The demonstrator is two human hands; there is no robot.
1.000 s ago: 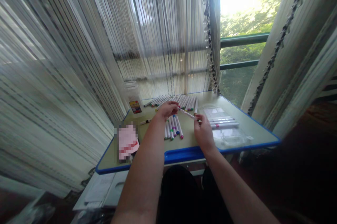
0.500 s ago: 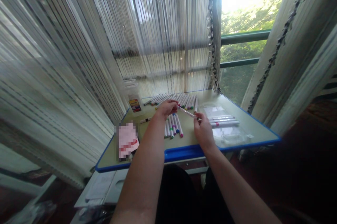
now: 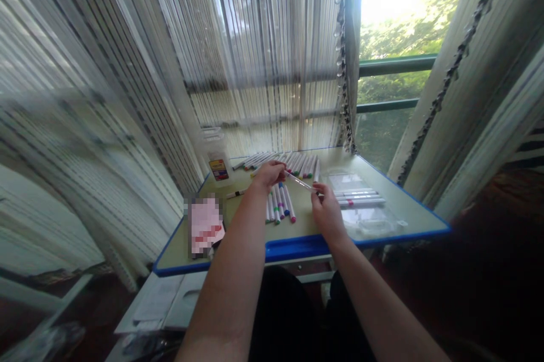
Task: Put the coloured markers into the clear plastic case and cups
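A white marker (image 3: 300,182) is held between both my hands above the small table (image 3: 399,203). My left hand (image 3: 269,174) pinches its far end and my right hand (image 3: 325,208) pinches its near end. Under the hands lies a short row of several markers (image 3: 280,204) with coloured caps. A longer row of markers (image 3: 284,162) lies along the table's far edge. To the right, three markers (image 3: 360,197) rest on a clear plastic case (image 3: 369,219).
The table has a blue rim (image 3: 297,248). A pink and white pack (image 3: 205,227) lies at its left front, a small box (image 3: 219,169) at the far left, and one loose marker (image 3: 234,194) near it. Striped curtains hang left and behind; a window opens at the right.
The view has shifted a little. Both hands still hold the same marker in nearly the same place.
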